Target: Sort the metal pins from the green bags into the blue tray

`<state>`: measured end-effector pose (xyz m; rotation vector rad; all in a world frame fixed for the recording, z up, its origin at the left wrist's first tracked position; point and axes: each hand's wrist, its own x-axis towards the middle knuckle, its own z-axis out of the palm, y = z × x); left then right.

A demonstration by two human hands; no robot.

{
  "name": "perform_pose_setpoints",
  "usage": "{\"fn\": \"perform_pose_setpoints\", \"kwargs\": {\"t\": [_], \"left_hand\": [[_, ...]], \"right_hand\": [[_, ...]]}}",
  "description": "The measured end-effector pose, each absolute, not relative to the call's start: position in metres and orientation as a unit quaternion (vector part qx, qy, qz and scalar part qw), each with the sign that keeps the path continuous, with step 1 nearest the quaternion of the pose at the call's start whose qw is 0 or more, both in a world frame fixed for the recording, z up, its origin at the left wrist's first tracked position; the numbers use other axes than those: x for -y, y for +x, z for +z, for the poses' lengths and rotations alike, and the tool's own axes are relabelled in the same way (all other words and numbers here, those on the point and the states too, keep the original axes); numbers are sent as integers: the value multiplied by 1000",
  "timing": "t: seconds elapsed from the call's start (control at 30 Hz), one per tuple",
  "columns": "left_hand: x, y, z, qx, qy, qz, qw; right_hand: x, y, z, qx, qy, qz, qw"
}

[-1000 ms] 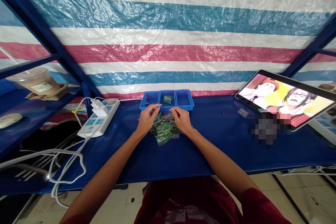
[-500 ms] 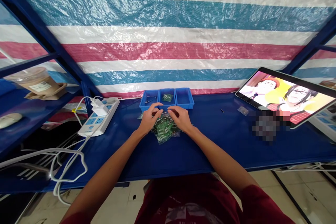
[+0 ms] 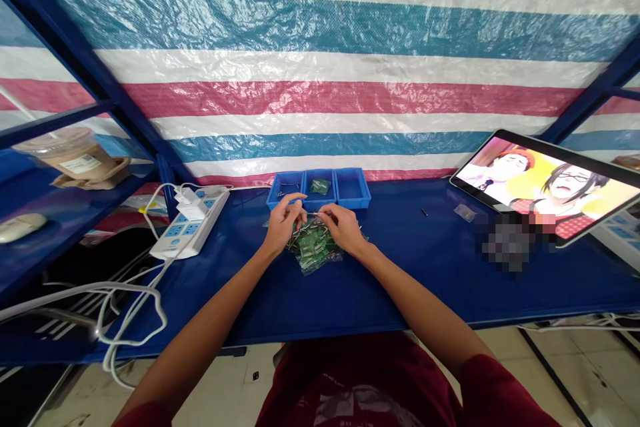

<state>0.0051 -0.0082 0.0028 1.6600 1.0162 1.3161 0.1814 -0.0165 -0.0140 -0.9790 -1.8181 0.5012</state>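
Observation:
Above a pile of small green circuit-board-like pieces in clear plastic bags [image 3: 314,248], my two hands come close together. My left hand [image 3: 283,227] has thumb and fingers pinched at one end of a small, thin, light metallic piece [image 3: 312,214]. At its other end, the fingertips of my right hand [image 3: 346,228] pinch too. The piece is too small to name. Thin metallic bits lie loose among the bags. Just behind my hands stands a blue three-compartment bin [image 3: 353,204]; its left compartment has thin metal pieces, its middle one a green bagged piece [image 3: 320,186].
A white power strip [image 3: 200,230] with cables sits on the left of the blue table [image 3: 320,313]. To the right are a tablet [image 3: 545,180], a small clear bag [image 3: 465,213] and a short dark rod [image 3: 425,212]. A drink cup [image 3: 80,157] stands on the left shelf.
My right fingertips have closed in toward my left hand, and the thin piece now shows between them. My left fingers have curled slightly. The pile and bin look the same.

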Motion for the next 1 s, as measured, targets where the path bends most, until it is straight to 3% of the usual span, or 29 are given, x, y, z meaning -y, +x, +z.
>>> {"fn": "perform_pose_setpoints", "kwargs": {"t": [0.33, 0.67, 0.87, 1.0], "left_hand": [[6, 5, -4, -404, 700, 503, 306], [6, 5, 0, -415, 661, 511, 362], [7, -1, 10, -416, 770, 434, 216], [5, -5, 13, -405, 782, 428, 203]], "right_hand": [[16, 180, -13, 719, -431, 225, 497], [17, 181, -13, 706, -447, 199, 512], [18, 183, -11, 691, -447, 196, 534], [19, 183, -10, 702, -437, 197, 527]]}}
